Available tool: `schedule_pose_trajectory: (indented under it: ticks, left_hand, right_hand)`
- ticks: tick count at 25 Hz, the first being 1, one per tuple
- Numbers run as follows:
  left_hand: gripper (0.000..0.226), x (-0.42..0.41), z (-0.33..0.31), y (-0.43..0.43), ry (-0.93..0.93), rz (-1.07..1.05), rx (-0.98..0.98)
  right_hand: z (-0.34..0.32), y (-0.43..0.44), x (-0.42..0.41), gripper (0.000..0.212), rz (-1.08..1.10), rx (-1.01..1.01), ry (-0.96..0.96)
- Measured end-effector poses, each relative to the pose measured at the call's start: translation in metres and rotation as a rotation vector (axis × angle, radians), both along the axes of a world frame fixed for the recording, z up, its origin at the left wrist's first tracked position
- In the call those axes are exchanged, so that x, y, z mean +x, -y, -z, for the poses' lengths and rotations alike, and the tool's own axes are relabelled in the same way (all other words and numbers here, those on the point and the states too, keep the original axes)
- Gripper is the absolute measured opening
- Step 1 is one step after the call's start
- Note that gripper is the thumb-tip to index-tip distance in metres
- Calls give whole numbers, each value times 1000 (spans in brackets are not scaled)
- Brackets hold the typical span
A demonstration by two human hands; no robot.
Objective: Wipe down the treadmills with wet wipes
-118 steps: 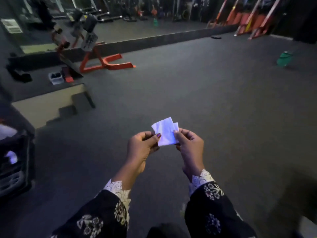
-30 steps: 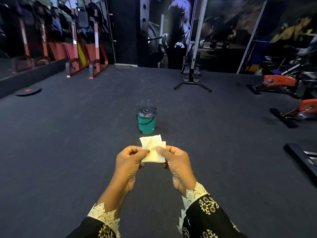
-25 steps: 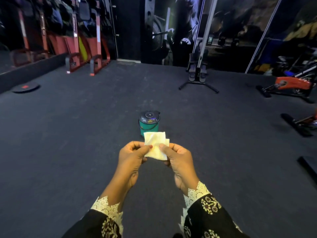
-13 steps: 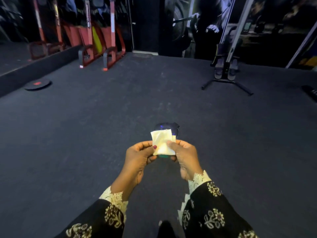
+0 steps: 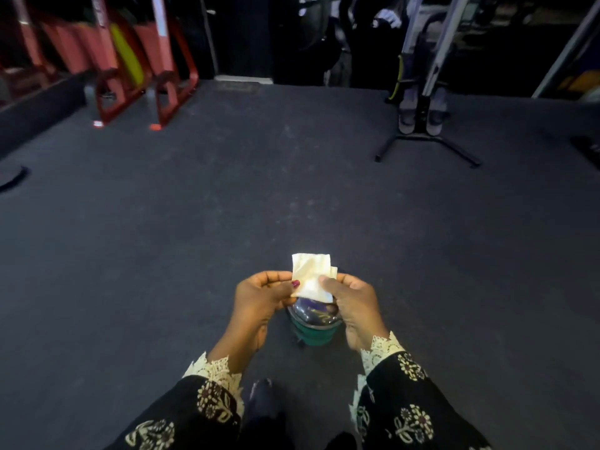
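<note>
A folded white wet wipe (image 5: 311, 276) is held up in front of me by both hands. My left hand (image 5: 263, 298) pinches its left edge with the thumb on top. My right hand (image 5: 352, 303) pinches its right edge. Directly below the hands a small green bin (image 5: 313, 331) with a shiny dark lid stands on the floor, partly hidden by my fingers and the wipe. No treadmill is visible.
Dark rubber gym floor (image 5: 162, 254) spreads all around. Red machine frames (image 5: 162, 76) stand at the back left. A grey stand with splayed black feet (image 5: 422, 131) is at the back right. My shoe tip (image 5: 261, 397) shows below the bin.
I have walked across the gym up to the green bin, which now sits right under my hands near my feet. Both hands kept hold of the wipe.
</note>
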State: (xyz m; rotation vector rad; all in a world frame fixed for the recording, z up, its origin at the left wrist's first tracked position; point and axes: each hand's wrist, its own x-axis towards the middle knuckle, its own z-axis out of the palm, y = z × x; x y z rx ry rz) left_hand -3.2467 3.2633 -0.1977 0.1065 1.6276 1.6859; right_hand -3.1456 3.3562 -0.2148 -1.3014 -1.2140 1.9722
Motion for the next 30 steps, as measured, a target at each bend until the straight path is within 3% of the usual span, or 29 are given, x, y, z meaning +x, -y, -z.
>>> schedule_pose_trajectory:
  ticks: [8, 16, 23, 30]
  left_hand:
    - [13, -132, -3, -132, -38, 278, -50]
    - [14, -189, 27, -197, -38, 382, -114]
    - [13, -203, 85, -242, -1, 481, -253]
    - [12, -227, 189, -268, 70, 460, -445]
  right_hand:
    - [13, -98, -112, 3, 308, -70, -22]
    - [34, -151, -155, 6, 345, -111, 46]
    - [91, -180, -169, 6, 425, -252, 103]
    - [177, -203, -166, 9, 461, -348, 351]
